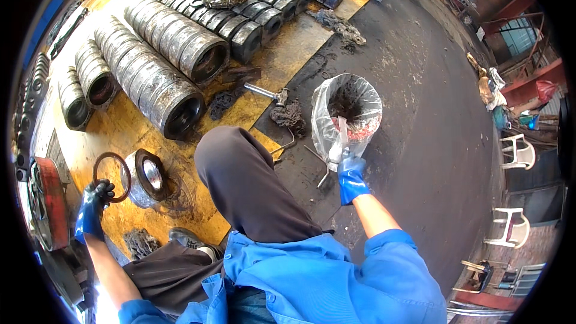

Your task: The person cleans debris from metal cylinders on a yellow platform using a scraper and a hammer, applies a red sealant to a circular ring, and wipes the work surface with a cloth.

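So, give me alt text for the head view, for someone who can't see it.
A person's blue-gloved left hand holds a dark ring beside a short metal cylinder; the gloved right hand is at the near edge of a plastic-lined container. Beyond, rows of grimy metal cylinders lie on a stained yellow surface.

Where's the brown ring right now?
In the head view, the brown ring is on the left, held in the left hand, beside the short metal cylinder.
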